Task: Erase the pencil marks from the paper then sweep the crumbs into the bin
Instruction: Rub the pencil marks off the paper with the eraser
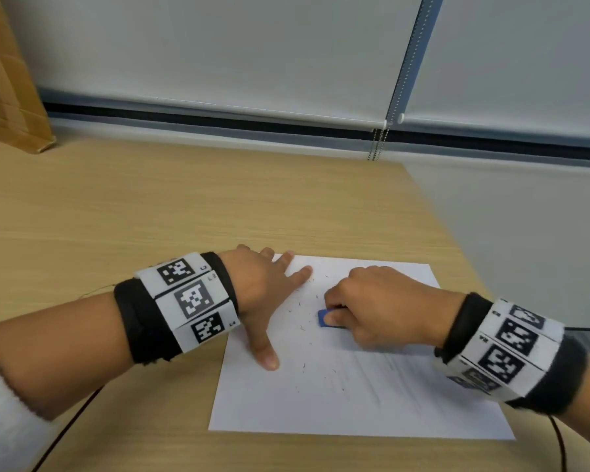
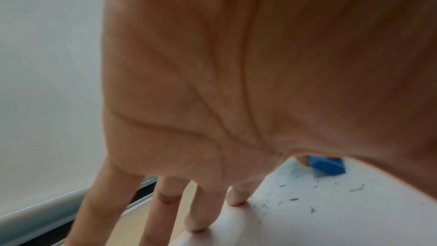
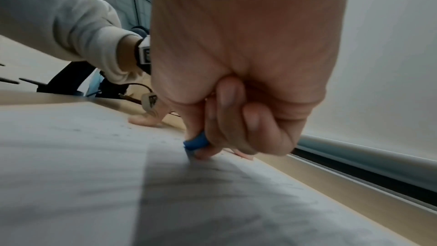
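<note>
A white sheet of paper [image 1: 321, 396] lies on the wooden table [image 1: 116, 206], with faint pencil strokes [image 1: 372, 373] near its right side and dark eraser crumbs [image 1: 304, 327] scattered over its middle. My right hand [image 1: 372, 304] pinches a blue eraser [image 1: 324, 317] and presses it on the paper; the eraser [image 3: 196, 142] also shows in the right wrist view and, as a blue eraser [image 2: 327, 165], in the left wrist view. My left hand [image 1: 266, 294] lies flat with fingers spread on the paper's left edge, holding it down. No bin is in view.
A cardboard box [image 1: 7, 90] stands at the table's far left corner. A window blind with a bead chain [image 1: 377, 141] runs along the back. The table's right edge [image 1: 433, 226] drops off just beyond the paper. Black cables [image 1: 65, 430] trail from both wristbands.
</note>
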Available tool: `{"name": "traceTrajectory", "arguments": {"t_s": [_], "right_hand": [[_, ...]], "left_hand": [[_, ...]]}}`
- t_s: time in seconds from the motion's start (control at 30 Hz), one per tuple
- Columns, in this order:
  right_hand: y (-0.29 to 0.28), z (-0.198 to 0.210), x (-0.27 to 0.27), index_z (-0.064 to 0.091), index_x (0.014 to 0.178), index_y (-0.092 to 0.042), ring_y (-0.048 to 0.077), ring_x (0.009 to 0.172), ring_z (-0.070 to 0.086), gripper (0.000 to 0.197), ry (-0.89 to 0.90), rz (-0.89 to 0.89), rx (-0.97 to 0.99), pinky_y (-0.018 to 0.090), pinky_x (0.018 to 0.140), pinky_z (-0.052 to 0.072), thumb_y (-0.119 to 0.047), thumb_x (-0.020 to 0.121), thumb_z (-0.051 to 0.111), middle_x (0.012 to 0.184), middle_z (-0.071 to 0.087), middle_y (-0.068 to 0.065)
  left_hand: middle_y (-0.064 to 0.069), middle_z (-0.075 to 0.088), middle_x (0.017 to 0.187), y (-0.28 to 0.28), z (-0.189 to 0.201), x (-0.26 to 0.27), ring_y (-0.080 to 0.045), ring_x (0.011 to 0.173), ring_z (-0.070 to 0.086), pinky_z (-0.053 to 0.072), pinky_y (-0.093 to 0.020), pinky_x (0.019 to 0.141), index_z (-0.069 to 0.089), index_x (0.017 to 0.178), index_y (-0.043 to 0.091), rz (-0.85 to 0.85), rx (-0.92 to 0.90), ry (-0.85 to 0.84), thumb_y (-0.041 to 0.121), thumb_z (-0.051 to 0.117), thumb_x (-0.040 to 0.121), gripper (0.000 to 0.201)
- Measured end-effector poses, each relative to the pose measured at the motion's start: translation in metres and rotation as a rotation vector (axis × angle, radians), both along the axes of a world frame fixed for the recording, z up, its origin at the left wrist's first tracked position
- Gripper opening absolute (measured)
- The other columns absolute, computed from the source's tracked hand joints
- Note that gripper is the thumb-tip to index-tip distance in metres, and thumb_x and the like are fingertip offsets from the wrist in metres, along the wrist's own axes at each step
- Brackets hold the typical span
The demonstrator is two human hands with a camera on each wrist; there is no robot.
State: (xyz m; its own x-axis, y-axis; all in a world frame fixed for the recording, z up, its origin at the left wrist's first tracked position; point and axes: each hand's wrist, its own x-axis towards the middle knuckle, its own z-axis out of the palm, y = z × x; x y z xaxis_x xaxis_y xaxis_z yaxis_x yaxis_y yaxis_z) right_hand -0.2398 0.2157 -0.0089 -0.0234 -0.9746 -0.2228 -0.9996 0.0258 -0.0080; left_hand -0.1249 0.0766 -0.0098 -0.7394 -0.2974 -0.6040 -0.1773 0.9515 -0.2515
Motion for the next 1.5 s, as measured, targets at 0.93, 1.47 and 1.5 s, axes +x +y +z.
{"name": "traceTrajectory", "arguments": {"t_s": [0.93, 1.47, 1.5], "right_hand": [[0.021, 0.011, 0.009, 0.052, 0.078, -0.015, 0.024, 0.061, 0.046, 0.026, -0.004, 0.124, 0.278, 0.036, 0.063, 0.041, -0.036, 0.093, 0.048, 0.063, 0.051, 0.000], [0.020, 0.007, 0.014, 0.051, 0.077, -0.018, 0.018, 0.053, 0.040, 0.024, 0.051, 0.123, 0.138, 0.034, 0.058, 0.037, -0.034, 0.093, 0.047, 0.057, 0.041, -0.003], [0.026, 0.007, 0.014, 0.048, 0.075, -0.017, 0.018, 0.051, 0.037, 0.024, 0.041, 0.131, 0.172, 0.034, 0.057, 0.037, -0.033, 0.093, 0.047, 0.057, 0.039, -0.003]], "left_hand": [[-0.012, -0.020, 0.160, 0.001, 0.004, -0.001, -0.036, 0.148, 0.003, 0.019, -0.053, 0.116, -0.026, 0.148, 0.035, 0.015, 0.020, -0.013, 0.072, 0.076, 0.058, 0.141], [-0.013, -0.019, 0.160, 0.001, 0.001, -0.002, -0.037, 0.147, 0.007, 0.026, -0.051, 0.114, -0.028, 0.146, 0.039, 0.007, -0.001, -0.012, 0.073, 0.076, 0.057, 0.141], [-0.013, -0.020, 0.160, 0.002, 0.002, -0.003, -0.038, 0.147, 0.005, 0.024, -0.052, 0.114, -0.029, 0.146, 0.039, 0.010, 0.000, -0.017, 0.072, 0.076, 0.057, 0.141]]}}
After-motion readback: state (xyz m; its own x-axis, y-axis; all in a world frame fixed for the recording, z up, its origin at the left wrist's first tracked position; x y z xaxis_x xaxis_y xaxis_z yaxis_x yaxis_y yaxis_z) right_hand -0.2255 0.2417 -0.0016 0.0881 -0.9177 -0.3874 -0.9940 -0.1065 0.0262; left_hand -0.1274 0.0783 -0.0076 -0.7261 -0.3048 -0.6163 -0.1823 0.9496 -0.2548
